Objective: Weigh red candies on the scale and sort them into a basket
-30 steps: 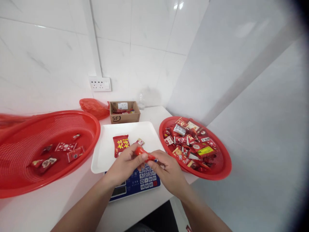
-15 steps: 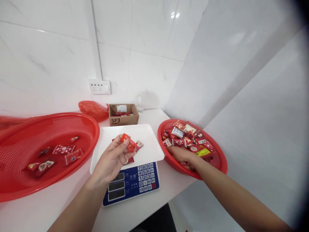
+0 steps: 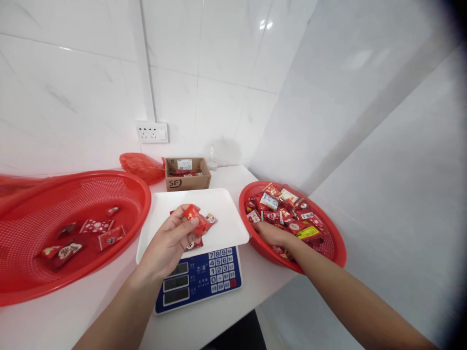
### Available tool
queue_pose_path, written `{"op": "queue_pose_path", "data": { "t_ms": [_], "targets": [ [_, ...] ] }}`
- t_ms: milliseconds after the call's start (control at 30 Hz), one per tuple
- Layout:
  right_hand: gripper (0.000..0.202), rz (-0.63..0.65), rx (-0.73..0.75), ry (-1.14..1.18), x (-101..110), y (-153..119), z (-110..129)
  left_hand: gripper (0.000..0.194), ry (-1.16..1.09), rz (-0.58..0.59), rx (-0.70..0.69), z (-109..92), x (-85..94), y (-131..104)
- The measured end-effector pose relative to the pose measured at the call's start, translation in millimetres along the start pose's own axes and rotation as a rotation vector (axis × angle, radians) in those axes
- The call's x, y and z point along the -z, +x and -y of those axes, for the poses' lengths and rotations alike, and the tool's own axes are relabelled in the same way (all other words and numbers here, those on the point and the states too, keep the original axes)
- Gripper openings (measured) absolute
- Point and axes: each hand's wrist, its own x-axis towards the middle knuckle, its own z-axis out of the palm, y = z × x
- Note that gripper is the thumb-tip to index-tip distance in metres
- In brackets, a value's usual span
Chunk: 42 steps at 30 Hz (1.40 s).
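1. While the left hand (image 3: 171,240) hangs over the white tray (image 3: 228,214), its thumb and fingers pinch a red packet (image 3: 195,218). The forearm slants up from the bottom edge, the palm side turned partly inward, the fingers curled.
2. The right hand (image 3: 272,234) dips into the right basket (image 3: 340,250), its arm stretching in from the lower right corner and crossing the near rim. Its fingers are sunk among the sweets (image 3: 288,214), so whether they grip anything I cannot tell.
3. The held packet is above the tray, between the two baskets. The left hand and packet partly hide a dark red wrapper (image 3: 193,244) on the tray; a small beige and red sachet (image 3: 211,219) lies just beside the held packet in view.
4. The tray tops a blue scale (image 3: 208,278), whose keys and display windows face the person. The left wrist covers a corner of that panel.
5. The left basket (image 3: 122,177) holds a few scattered wrapped pieces (image 3: 97,226).
6. Behind the tray stands an open box (image 3: 188,183) with packets inside; a crumpled red bag (image 3: 142,167) lies beside it, below a wall socket (image 3: 152,132).
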Motion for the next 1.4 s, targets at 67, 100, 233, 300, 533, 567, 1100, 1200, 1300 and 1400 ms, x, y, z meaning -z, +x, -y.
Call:
{"op": "queue_pose_path", "data": {
  "t_ms": [67, 100, 233, 300, 533, 567, 1100, 1200, 1300, 1400],
  "targets": [
    [0.021, 0.047, 0.018, 0.033, 3.2, 0.0, 1.0, 0.032, 0.05, 0.013, -0.001, 0.9, 0.0, -0.9],
    [0.02, 0.07, 0.03, 0.051, 5.1, -0.6, 1.5, 0.03, 0.075, 0.023, -0.002, 1.7, 0.1, -1.2],
    [0.018, 0.073, 0.058, 0.119, 12.3, -5.6, 3.5, 0.027, 0.132, 0.041, -0.001, 5.6, 1.8, -0.2],
    [0.019, 0.054, 0.053, 0.131, 14.5, -8.3, 4.5, 0.026, 0.148, 0.04, 0.0, 7.0, 2.9, 0.6],
    [0.018, 0.142, -0.016, 0.013, 14.2, -11.2, 4.8, 0.023, 0.3, 0.137, -0.026, 9.1, 1.9, -0.2],
    [0.017, 0.163, -0.038, -0.019, 13.4, -11.1, 4.6, 0.023, 0.313, 0.144, -0.029, 9.5, 1.2, -0.3],
    [0.013, -0.259, -0.051, 0.07, 10.6, -5.7, 2.0, 0.042, 0.474, 0.111, -0.047, 10.4, 0.7, -2.7],
    [0.017, -0.472, 0.03, 0.203, 19.2, -18.7, 21.3, 0.028, 0.506, 0.116, -0.065, 15.5, 1.0, -1.4],
    [0.029, -0.51, 0.152, 0.36, 14.7, -39.6, 53.8, 0.029, 0.56, 0.161, -0.021, 24.0, -0.9, -1.7],
    [0.031, -0.509, 0.389, 0.579, -2.4, -54.7, 89.0, 0.039, 0.545, 0.239, 0.021, 33.3, -5.6, -4.6]
  ]
}}
